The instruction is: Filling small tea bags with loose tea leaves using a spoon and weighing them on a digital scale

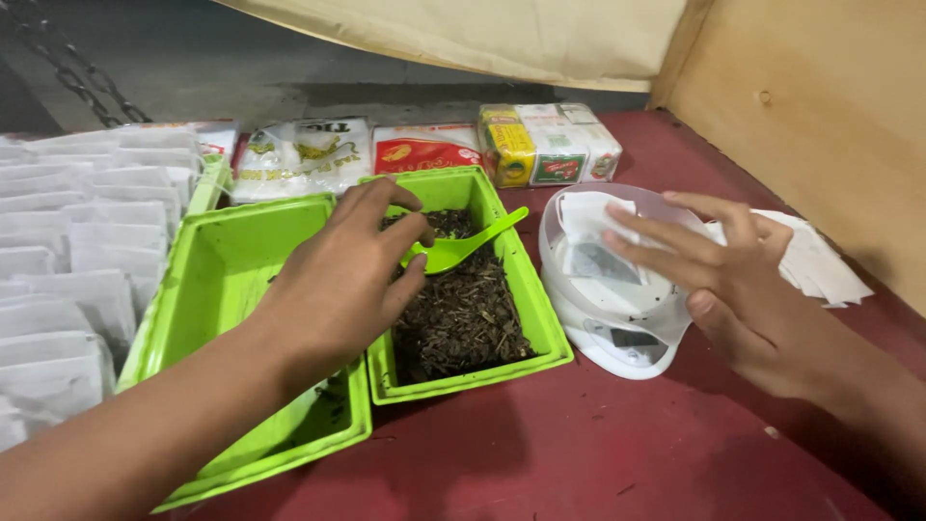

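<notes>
Scooping step: our left hand (342,280) pinched green spoon (463,246) over loose tea (463,309); right hand (733,280), fingers spread, steadied paper sachet (603,241) on scale (617,318). Next needed level spoonful.

Left hand (338,280) grip on green spoon (463,246) — right hand (733,280) over white scale (617,338)

Bare red tabletop (579,453) along bottom centre, my open passage. Green trays (222,280) block left-centre, scale (617,328) right-centre, packets (424,150) along top, wooden board (820,116) upper right.
</notes>
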